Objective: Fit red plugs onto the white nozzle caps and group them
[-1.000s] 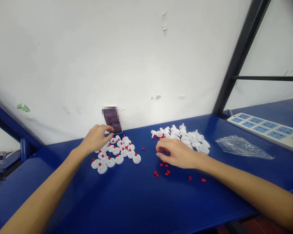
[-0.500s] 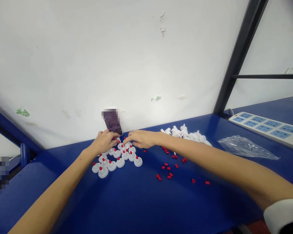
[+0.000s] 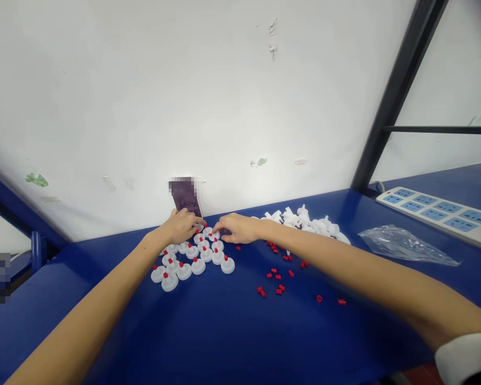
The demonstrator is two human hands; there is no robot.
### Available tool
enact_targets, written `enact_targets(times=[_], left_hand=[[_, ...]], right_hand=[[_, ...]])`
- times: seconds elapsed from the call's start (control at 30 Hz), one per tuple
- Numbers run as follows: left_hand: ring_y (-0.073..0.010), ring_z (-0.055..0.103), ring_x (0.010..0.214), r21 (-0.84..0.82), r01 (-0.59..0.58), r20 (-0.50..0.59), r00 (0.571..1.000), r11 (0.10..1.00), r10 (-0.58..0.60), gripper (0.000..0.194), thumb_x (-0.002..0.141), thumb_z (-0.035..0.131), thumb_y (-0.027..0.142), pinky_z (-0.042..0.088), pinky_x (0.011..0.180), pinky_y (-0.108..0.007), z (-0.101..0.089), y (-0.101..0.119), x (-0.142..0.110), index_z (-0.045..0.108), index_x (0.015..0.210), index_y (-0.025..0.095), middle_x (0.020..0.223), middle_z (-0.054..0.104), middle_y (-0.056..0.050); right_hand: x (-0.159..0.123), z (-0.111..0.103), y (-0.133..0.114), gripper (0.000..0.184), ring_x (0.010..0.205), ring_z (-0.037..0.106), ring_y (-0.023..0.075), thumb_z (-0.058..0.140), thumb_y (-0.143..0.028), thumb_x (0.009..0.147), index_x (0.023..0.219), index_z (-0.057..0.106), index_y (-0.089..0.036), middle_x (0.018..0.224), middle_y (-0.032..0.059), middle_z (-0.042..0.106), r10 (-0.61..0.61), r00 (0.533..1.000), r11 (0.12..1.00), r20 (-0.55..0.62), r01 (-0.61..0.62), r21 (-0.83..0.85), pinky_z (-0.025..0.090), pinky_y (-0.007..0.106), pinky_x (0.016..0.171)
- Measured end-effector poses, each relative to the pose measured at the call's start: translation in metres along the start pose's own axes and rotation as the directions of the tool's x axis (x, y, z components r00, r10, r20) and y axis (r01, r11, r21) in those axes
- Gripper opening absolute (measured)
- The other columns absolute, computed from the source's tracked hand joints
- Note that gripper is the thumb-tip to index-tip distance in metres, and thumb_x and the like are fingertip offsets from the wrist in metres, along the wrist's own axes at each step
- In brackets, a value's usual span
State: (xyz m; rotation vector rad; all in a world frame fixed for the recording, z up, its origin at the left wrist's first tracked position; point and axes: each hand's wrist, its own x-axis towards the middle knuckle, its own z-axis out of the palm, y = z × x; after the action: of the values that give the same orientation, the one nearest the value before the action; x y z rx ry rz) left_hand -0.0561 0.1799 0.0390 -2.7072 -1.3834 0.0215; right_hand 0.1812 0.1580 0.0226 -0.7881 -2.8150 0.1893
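My left hand [image 3: 183, 225] is over the far edge of a cluster of white round nozzle caps with red tips [image 3: 198, 266]. Its fingers are bent together around a white cap at the back, mostly hidden by the hand. Close by on the right, my right hand [image 3: 237, 228] reaches in with index finger and thumb apart. Its index fingertip touches or nearly touches a red-tipped cap [image 3: 211, 235]. Loose small red tips [image 3: 278, 277] lie scattered to the right, partly under my right forearm. Behind that forearm is a pile of white nozzle caps without red tips [image 3: 304, 219].
A phone [image 3: 186, 197] leans against the white wall behind my left hand. On the right of the blue table [image 3: 232, 331] lie a clear plastic bag [image 3: 404, 243] and a long power strip [image 3: 441, 211]. A black metal post [image 3: 396, 101] rises at the back right.
My left hand has shifted slightly right and away along the back of the cluster. My right hand has drawn back a little to the right. The view has moved slightly.
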Motion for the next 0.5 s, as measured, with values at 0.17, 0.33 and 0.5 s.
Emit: enact_targets(times=[0.17, 0.33, 0.5], left_hand=[[-0.0335, 0.056, 0.107, -0.072, 0.022, -0.054, 0.998, 0.997, -0.025, 0.039, 0.092, 0.045, 0.037, 0.04, 0.091, -0.047, -0.006, -0.005, 0.001, 0.066, 0.124, 0.028, 0.107, 0.069, -0.011], [-0.0262, 0.06, 0.102, -0.338, 0.05, -0.37, 0.911, 0.94, -0.182, 0.037, 0.098, 0.039, 0.034, 0.045, 0.091, -0.04, -0.031, 0.041, -0.043, 0.066, 0.119, 0.02, 0.113, 0.068, -0.008], [-0.0234, 0.063, 0.091, -0.864, -0.077, -0.243, 0.93, 0.497, -0.278, 0.018, 0.096, 0.057, 0.038, 0.056, 0.074, -0.036, -0.025, 0.123, -0.149, 0.069, 0.106, 0.029, 0.106, 0.069, -0.005]], right_hand=[[0.001, 0.005, -0.001, 0.032, 0.094, 0.065, 0.0217, 0.059, -0.014, 0.088, 0.118, 0.068, -0.015, 0.11, 0.01, 0.071, 0.033, 0.999, 0.999, 0.032, -0.032, -0.034, 0.045, 0.029, 0.079], [-0.009, -0.009, 0.0, 0.038, 0.098, 0.066, 0.0212, 0.056, -0.02, 0.091, 0.129, 0.062, -0.019, 0.113, 0.0079, 0.072, 0.091, 0.996, 0.988, 0.008, -0.09, -0.123, 0.045, 0.029, 0.08], [-0.047, -0.04, 0.008, 0.031, 0.085, 0.068, 0.0264, 0.048, -0.022, 0.094, 0.117, 0.067, -0.013, 0.093, 0.0118, 0.074, 0.259, 0.961, 0.917, -0.093, -0.275, -0.288, 0.039, 0.043, 0.091]])
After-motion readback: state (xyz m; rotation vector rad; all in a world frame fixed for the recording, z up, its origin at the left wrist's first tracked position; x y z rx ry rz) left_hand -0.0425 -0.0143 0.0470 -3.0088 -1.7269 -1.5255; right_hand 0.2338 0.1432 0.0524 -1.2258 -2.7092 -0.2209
